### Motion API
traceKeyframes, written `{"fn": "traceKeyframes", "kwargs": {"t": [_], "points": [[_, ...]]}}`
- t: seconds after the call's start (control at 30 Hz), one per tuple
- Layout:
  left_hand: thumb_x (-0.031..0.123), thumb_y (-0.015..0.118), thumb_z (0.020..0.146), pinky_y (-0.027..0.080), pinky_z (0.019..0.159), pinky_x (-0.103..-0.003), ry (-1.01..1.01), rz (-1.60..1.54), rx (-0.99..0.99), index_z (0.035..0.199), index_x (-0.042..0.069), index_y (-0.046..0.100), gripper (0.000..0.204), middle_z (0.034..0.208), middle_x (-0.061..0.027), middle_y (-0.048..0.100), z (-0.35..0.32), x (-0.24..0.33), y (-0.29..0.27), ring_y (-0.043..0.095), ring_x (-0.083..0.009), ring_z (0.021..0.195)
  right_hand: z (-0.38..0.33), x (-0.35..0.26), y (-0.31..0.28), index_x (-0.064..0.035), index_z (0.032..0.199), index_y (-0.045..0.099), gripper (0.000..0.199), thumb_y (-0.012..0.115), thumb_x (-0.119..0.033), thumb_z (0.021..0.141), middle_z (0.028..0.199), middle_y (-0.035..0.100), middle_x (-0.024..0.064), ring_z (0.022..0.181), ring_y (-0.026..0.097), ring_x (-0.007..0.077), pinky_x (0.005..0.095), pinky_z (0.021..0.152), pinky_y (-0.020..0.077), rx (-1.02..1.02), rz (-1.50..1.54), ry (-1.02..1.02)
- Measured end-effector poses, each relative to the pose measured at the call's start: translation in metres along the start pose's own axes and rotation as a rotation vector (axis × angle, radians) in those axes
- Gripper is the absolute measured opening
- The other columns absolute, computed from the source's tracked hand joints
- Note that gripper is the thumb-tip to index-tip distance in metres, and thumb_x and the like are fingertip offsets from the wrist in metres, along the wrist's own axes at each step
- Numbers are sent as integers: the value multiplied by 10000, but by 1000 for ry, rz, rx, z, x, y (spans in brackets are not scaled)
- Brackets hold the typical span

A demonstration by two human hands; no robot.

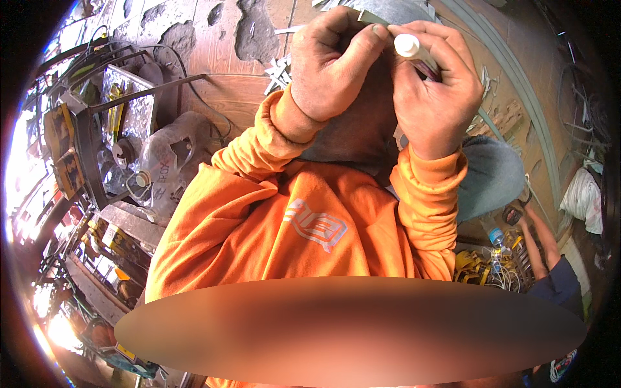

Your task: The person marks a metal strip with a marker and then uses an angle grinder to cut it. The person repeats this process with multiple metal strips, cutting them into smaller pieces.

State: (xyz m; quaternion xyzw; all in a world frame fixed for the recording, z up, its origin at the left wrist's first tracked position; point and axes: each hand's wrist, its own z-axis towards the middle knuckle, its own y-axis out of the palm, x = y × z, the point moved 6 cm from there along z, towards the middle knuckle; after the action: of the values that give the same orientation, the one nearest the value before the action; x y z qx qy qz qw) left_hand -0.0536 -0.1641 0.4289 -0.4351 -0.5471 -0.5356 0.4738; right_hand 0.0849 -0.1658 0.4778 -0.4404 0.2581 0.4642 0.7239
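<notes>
A blurred oval (pixel 349 336) hides the lowest part of the orange sweatshirt (pixel 259 226). Above the sweatshirt, the right hand (pixel 436 90) covers much of the pen (pixel 407 45), and the left hand (pixel 339 71) hides part of a thin strip (pixel 372 18). Right of the sweatshirt, another person (pixel 557 282) is partly cut off; left of it, small clutter (pixel 107 239) is too jumbled to tell.

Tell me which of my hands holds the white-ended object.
Your right hand grips the white-ended object; your left hand has a thin strip at its thumb.
</notes>
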Motion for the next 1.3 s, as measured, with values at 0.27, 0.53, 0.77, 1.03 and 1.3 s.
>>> {"fn": "traceKeyframes", "kwargs": {"t": [0.27,0.53,0.77,1.03,1.3], "points": [[2,597,971,362,568,-195,42,-19,9,889,-29,636,96,764,20,603,3,-6,-3,472,-27,678,8,1,-7,8,1008,722,165,760,-8,848,912,694,62,798,652,137,261,730,522,-112,15,21],[21,601,975,380,593,-190,100,45,14,909,-43,654,106,781,2,629,4,-6,-3,494,-33,689,6,4,-10,2,878,740,131,757,45,756,857,674,86,735,651,177,283,636,503,-11,154,127],[23,602,974,379,595,-188,44,0,-6,919,-46,662,106,801,-7,634,0,-7,-6,498,-34,694,6,-4,-9,5,844,726,118,776,43,744,854,676,100,735,660,188,288,635,511,55,42,23],[81,596,1006,391,642,-208,108,-9,-80,949,-58,668,166,785,-5,599,0,-10,-17,499,-66,724,4,1,-5,17,822,708,90,786,29,776,857,668,86,717,631,148,266,621,495,33,91,100],[51,591,1002,404,630,-227,224,180,-68,959,-61,667,142,778,-24,596,1,-3,-16,502,-83,707,4,-5,-4,18,832,710,85,786,13,795,867,663,86,716,623,136,258,620,491,31,-1,101]]}}
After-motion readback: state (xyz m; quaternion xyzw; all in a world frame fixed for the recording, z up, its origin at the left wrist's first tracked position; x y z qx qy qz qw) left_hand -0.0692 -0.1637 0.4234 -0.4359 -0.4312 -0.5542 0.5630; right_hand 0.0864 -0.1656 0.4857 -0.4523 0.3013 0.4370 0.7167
